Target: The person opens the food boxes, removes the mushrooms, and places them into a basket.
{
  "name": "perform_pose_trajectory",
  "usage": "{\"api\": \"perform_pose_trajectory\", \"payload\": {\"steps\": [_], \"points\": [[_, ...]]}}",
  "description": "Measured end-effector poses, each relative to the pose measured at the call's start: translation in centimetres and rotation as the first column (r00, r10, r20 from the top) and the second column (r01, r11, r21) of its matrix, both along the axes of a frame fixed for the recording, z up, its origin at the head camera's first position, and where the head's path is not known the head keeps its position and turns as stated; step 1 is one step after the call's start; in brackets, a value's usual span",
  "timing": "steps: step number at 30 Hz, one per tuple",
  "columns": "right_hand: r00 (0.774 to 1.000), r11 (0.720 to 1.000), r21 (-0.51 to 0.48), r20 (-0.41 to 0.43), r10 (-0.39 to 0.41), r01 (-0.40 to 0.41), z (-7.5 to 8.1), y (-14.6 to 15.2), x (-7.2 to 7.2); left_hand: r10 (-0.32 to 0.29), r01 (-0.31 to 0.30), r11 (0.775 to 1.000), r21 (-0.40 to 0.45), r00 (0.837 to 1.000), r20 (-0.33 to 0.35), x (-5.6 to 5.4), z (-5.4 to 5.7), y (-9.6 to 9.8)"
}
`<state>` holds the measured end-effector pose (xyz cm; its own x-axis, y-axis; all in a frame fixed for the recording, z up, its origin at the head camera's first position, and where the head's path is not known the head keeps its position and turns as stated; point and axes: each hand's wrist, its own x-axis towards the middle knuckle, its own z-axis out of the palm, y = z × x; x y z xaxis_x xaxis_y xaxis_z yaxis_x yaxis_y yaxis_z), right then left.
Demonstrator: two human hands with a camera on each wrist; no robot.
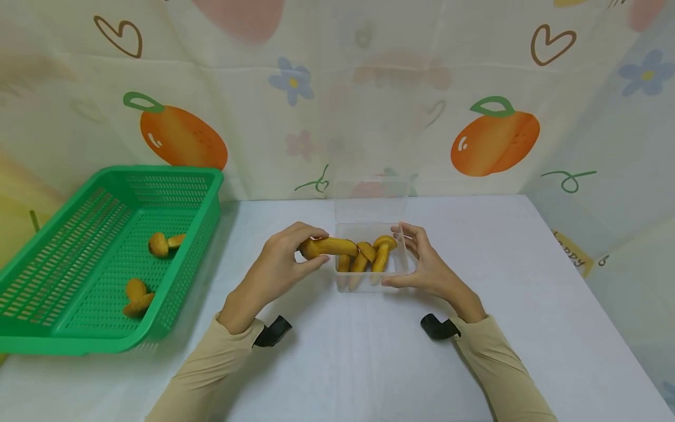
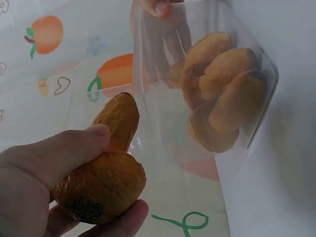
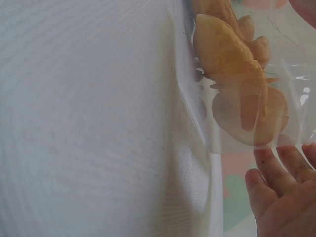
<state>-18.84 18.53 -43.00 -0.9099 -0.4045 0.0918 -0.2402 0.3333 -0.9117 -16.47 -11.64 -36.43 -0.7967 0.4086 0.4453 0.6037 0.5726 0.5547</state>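
Observation:
My left hand (image 1: 282, 258) pinches a yellow-brown mushroom (image 1: 329, 247) between thumb and fingers, over the left side of a clear plastic box (image 1: 369, 286). In the left wrist view the held mushroom (image 2: 101, 187) shows its cap, with a dark patch, near the palm and its stem toward the box. Several similar mushrooms (image 1: 381, 258) lie side by side inside the box, whose clear lid (image 1: 371, 202) stands raised at the back. My right hand (image 1: 429, 266) holds the box's right side, thumb at the front and fingers farther back; its fingertips meet the clear wall in the right wrist view.
On the left stands a green plastic basket (image 1: 181, 293) with a few more mushrooms (image 1: 138, 299) in it. A white cloth (image 1: 343, 363) covers the table, and a printed curtain (image 1: 337, 117) hangs right behind it. Black wrist mounts (image 1: 273, 332) stick out from both sleeves.

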Motion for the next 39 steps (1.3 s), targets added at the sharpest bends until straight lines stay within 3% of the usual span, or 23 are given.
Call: {"api": "perform_pose_trajectory", "payload": {"steps": [19,39], "points": [[1.0,1.0,0.03,-0.007,-0.003,0.003,0.1,0.0,-0.2,0.128,-0.129,0.992,-0.001,0.987,-0.099,1.8,0.3,-3.3],[1.0,1.0,0.015,-0.005,0.006,-0.006,0.2,0.0,-0.1,0.292,-0.289,0.956,0.047,0.936,-0.195,4.5,0.7,-8.0]]}}
